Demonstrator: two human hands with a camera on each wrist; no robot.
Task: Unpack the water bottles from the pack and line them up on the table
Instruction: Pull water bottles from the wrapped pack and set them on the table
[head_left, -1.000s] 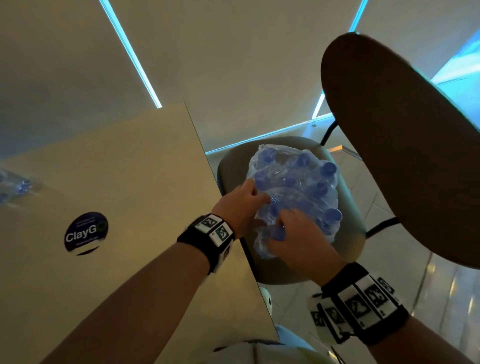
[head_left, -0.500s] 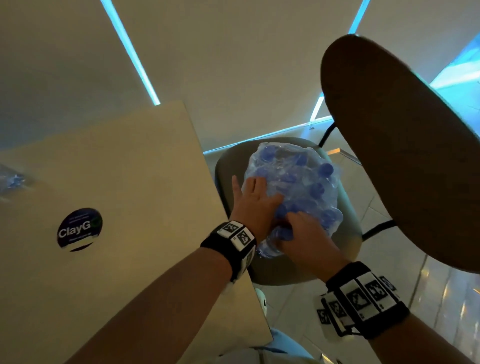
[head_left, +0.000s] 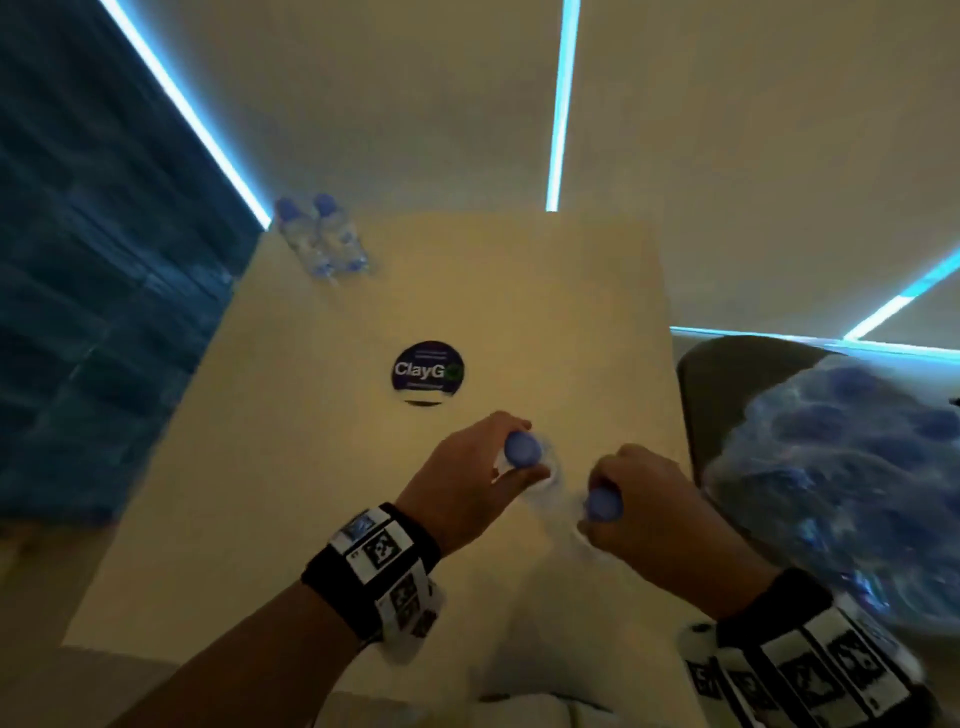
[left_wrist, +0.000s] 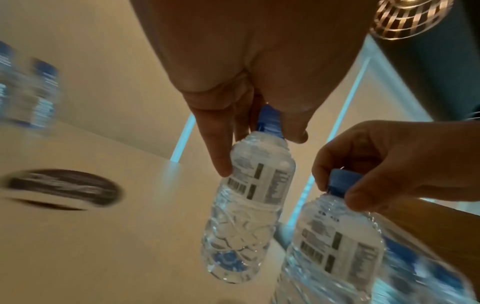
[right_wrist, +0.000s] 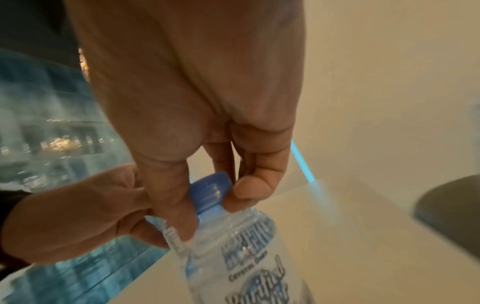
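My left hand (head_left: 467, 478) grips a clear water bottle (left_wrist: 249, 205) by its blue cap (head_left: 522, 449) above the beige table (head_left: 363, 519). Beside it my right hand (head_left: 654, 514) pinches a second bottle (left_wrist: 330, 246) at its blue cap (right_wrist: 210, 193). Both bottles hang upright, close together, over the table's near right part. Two more bottles (head_left: 324, 239) stand side by side at the far left corner. The plastic-wrapped pack (head_left: 841, 488) of blue-capped bottles sits on a chair to the right.
A round dark ClayGo sticker (head_left: 427, 370) lies mid-table. The grey chair seat (head_left: 727, 374) under the pack stands just off the table's right edge (head_left: 670, 364). A blue tiled wall (head_left: 78, 286) runs along the left.
Both hands have left the pack and swung left over the table, each now carrying a bottle by its cap. The view has turned from the chair to the table.
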